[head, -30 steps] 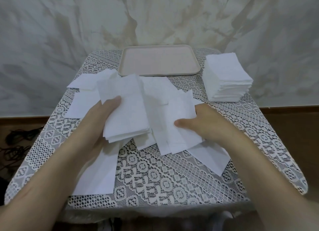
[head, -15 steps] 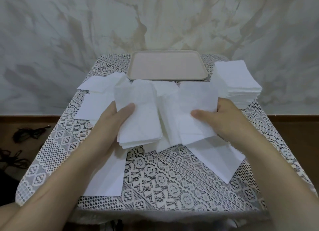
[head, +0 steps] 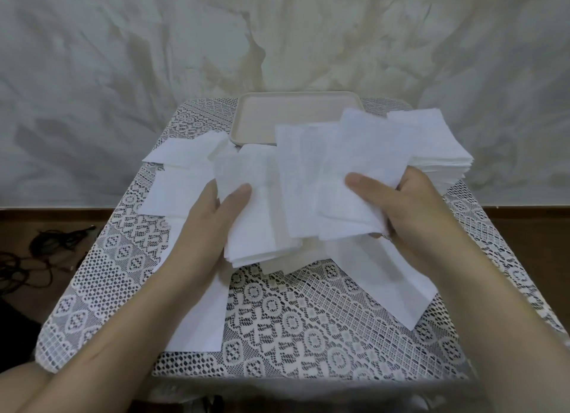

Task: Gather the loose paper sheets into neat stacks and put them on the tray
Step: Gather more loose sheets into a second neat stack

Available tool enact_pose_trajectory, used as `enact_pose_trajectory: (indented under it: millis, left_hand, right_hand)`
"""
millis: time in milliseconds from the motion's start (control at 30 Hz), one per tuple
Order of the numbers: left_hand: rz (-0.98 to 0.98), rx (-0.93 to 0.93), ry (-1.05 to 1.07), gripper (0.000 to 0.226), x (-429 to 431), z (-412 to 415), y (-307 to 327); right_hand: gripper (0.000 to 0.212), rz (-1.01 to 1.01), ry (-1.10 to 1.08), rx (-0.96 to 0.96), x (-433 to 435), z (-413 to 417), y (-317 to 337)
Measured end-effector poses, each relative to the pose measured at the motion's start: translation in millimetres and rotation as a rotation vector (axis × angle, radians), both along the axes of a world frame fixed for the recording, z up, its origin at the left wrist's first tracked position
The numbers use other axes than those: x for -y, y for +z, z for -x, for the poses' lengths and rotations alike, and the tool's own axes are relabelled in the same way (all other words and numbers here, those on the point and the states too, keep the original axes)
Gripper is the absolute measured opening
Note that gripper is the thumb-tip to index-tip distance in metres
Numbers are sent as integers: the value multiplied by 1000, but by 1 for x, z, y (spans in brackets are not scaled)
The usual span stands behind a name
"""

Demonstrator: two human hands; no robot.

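Left hand (head: 202, 227) gripping one paper bundle (head: 254, 224), right hand (head: 413, 207) pinching fanned sheets (head: 354, 156); one tray (head: 268, 116), one tall stack (head: 435, 141)

Single head-worn view, facing forward and down, close over table (head: 293, 320)

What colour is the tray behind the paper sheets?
The tray is a pale beige-pink, plain with no pattern, seen best in the head view.

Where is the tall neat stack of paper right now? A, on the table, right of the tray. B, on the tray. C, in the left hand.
A: the tall stack sits on the table to the right of the tray, partly behind the sheets that the right hand grips.
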State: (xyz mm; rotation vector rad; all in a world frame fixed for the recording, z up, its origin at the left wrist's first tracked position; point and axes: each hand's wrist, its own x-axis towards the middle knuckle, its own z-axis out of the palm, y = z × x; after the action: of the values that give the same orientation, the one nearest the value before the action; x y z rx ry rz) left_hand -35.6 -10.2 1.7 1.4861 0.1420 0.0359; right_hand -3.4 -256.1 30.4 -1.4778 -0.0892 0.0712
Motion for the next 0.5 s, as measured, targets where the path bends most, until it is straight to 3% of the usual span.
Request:
enact_pose_trajectory:
  millis: [233, 500]
  left_hand:
    - [-1, 25, -4, 64, 5, -1, -4]
    - [38, 33, -28, 53, 9, 1, -3]
  right_hand:
    - [11, 222, 34, 21, -38, 14, -12]
    - [11, 205, -20, 49, -53, 19, -16]
